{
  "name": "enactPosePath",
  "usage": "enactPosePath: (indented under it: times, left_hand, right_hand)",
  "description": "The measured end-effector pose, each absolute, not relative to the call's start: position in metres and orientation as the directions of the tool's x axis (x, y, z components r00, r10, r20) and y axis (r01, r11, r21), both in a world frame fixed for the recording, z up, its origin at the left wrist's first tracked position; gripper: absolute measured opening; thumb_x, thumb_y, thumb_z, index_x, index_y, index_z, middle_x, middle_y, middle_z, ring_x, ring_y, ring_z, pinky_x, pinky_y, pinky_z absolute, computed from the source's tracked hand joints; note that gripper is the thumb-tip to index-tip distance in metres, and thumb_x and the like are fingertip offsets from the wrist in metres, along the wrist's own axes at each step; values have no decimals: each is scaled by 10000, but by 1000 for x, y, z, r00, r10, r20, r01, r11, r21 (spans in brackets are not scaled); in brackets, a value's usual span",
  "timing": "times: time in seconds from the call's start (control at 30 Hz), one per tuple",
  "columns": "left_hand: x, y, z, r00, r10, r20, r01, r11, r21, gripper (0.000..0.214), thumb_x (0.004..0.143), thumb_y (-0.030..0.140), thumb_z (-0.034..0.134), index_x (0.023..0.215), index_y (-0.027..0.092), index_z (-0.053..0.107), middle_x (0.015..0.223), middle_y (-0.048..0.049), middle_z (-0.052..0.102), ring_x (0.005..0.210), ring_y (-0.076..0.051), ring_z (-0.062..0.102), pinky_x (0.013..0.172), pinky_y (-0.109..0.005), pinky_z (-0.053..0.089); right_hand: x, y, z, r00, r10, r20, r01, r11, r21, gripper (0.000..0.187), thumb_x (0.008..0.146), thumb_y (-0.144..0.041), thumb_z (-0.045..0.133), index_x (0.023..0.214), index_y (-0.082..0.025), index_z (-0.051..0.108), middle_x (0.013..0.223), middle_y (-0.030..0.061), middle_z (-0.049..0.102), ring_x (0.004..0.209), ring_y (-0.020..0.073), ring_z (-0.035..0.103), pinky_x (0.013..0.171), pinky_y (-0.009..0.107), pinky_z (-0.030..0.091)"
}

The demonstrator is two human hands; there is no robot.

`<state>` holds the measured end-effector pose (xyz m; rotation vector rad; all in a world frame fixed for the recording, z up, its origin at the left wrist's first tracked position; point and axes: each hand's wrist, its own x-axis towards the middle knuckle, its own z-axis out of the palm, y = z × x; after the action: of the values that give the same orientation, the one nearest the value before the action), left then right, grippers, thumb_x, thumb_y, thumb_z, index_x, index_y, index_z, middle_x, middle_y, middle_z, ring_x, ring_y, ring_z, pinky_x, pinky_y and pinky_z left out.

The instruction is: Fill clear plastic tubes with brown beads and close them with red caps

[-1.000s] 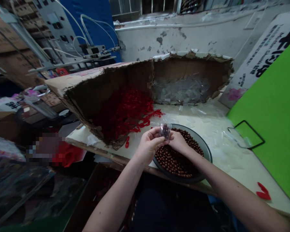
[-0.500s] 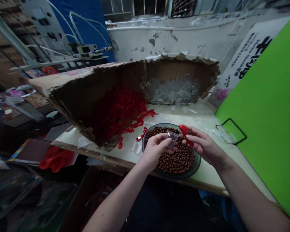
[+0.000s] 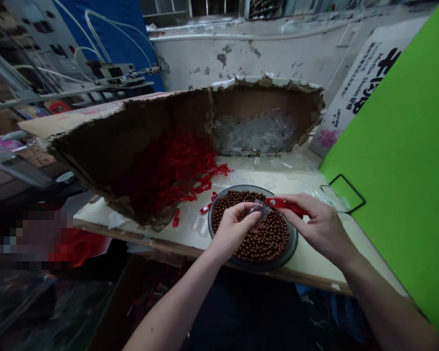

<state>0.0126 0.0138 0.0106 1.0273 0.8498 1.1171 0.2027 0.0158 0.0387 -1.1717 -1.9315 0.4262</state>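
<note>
My left hand (image 3: 236,226) pinches a small clear plastic case (image 3: 262,209) over a round bowl (image 3: 291,251) of shiny brown beads (image 3: 261,246). What is inside the case is too small to make out. To its right, my right hand (image 3: 312,222) is closed on a red plastic piece (image 3: 278,202), whose end with a small hole points toward the case. The red piece's tip comes close to the case; whether they touch I cannot tell. Fingers hide the rest of the red piece.
Behind the bowl, a torn cardboard box (image 3: 131,105) holds a heap of red plastic pieces (image 3: 183,161) and a pile of clear plastic pieces (image 3: 256,134). Some red pieces lie loose on the table (image 3: 310,261). A green panel (image 3: 398,146) with a black wire loop (image 3: 364,201) stands at right.
The red piece in my right hand has swung from upright to nearly level, its end now toward the clear case. My left hand keeps its pinch. The whole view has shifted slightly.
</note>
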Motion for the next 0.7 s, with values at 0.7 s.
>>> enactPosePath:
  times: [0.7]
  left_hand:
    - [14,16,13,379,924,-48,-408,214,887,332,751,366,709,964,113,681,803,-73,701,594,-111,623,566,-224,494]
  right_hand:
    - [194,9,23,-346,621,703,587,728,-353,477,883,-84,544,1300,-317,559,1189,34,671,1056,215,650,938,395,543]
